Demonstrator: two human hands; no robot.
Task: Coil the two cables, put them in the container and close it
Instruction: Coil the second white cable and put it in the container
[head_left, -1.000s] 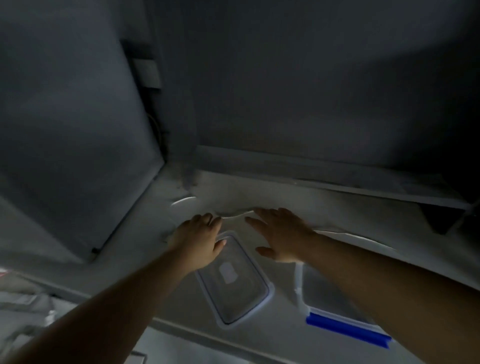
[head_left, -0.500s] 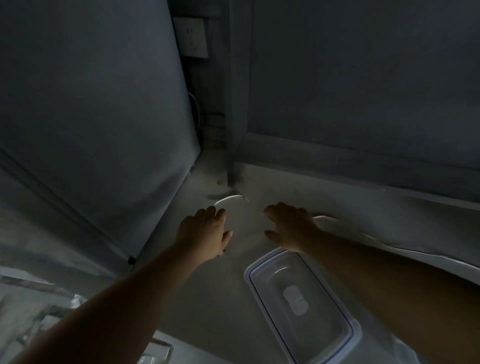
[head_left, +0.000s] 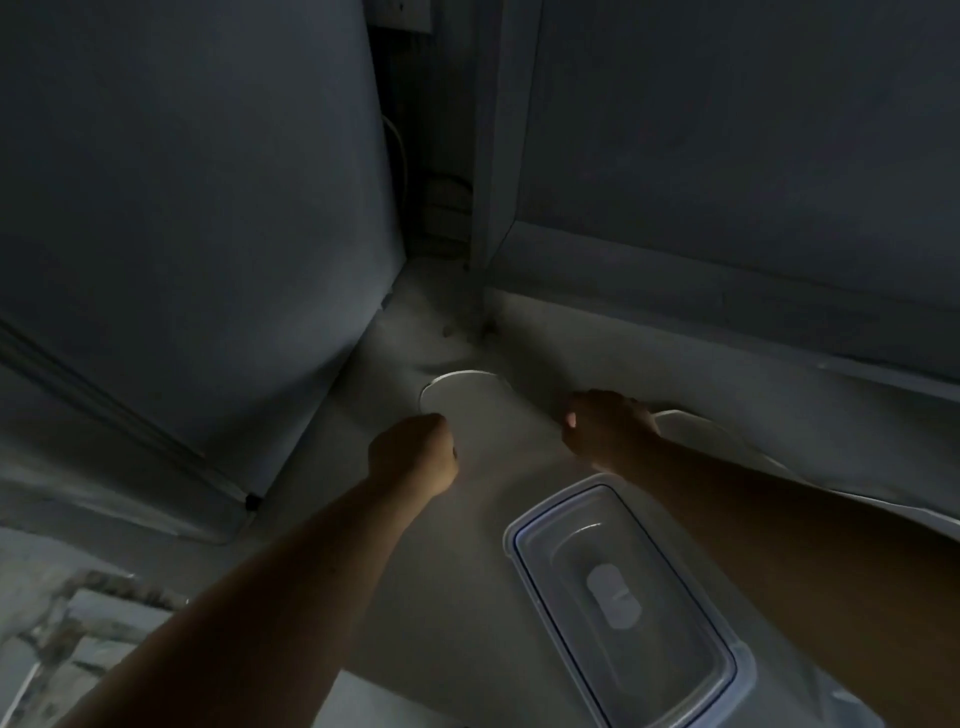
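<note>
The light is dim. A thin white cable (head_left: 457, 373) curves in an arc on the pale table (head_left: 467, 545) between my hands. My left hand (head_left: 415, 452) is a closed fist at the arc's left end. Farther right, my right hand (head_left: 608, 428) is closed where the cable runs on to the right (head_left: 696, 421) along the table's back. I can make out only one cable. A clear rectangular lid (head_left: 623, 597) with a dark seal line lies flat just in front of my right forearm. A corner of the container (head_left: 841, 699) shows at the bottom right edge.
A grey panel (head_left: 182, 208) stands at the left and a wall (head_left: 727, 130) at the back right, meeting in a narrow corner gap with cords (head_left: 400, 156) and a wall outlet (head_left: 402, 13). The table's front edge and rough floor (head_left: 78, 623) lie lower left.
Both hands went from flat with fingers spread to closed fists on the cable. The white arc between them has grown wider. My view has swung left, and the blue-edged container has slid out of frame.
</note>
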